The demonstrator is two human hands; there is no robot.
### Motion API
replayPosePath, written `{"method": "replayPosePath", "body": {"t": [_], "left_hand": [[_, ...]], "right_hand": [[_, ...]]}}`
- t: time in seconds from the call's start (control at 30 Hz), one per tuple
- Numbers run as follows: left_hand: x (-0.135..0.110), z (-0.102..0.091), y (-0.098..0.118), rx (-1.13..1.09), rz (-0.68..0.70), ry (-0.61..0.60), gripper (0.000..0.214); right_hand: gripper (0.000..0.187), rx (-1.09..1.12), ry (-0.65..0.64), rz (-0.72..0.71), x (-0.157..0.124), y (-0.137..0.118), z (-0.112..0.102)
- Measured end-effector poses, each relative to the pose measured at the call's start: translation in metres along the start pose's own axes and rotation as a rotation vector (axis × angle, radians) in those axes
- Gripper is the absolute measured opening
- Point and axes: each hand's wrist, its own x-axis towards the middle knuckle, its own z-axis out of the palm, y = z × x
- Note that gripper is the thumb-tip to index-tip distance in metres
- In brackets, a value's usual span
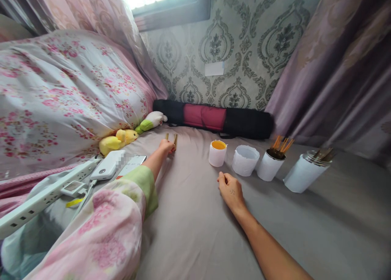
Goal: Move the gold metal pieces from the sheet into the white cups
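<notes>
My left hand [165, 146] reaches far forward over the grey sheet [195, 231] and is closed round thin brown sticks [174, 140] that poke up out of it. My right hand [230, 190] rests on the sheet with its fingers curled under; whether it holds anything is hidden. Ahead of it stand a white cup with orange contents [217, 153], an empty white cup [245, 160], a white cup full of brown sticks [270, 162] and a tilted white-wrapped jar with sticks [304, 173].
A floral pillow [61, 92] and yellow plush toys [118, 141] lie at left, with a power strip [45, 194], a white power bank [108, 166] and a phone [132, 164]. A black and red roll bag [214, 119] lies against the patterned wall. Curtains hang at right.
</notes>
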Motion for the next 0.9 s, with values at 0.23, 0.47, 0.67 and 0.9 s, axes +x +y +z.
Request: {"method": "replayPosePath", "body": {"t": [0.23, 0.47, 0.67, 0.9], "left_hand": [[-0.018, 0.008, 0.001, -0.314, -0.124, -0.034, 0.013], [-0.031, 0.012, -0.003, -0.570, -0.168, -0.104, 0.016], [-0.043, 0.014, -0.003, -0.723, -0.183, -0.144, 0.015], [-0.056, 0.017, -0.007, -0.831, -0.172, -0.181, 0.013]], "right_hand": [[0.040, -0.016, 0.004, -0.010, 0.001, 0.001, 0.000], [0.040, 0.005, -0.001, -0.004, 0.000, 0.002, 0.001], [0.039, 0.012, -0.011, -0.011, -0.002, -0.001, -0.002], [0.040, -0.008, -0.007, -0.021, -0.001, -0.001, -0.002]]}}
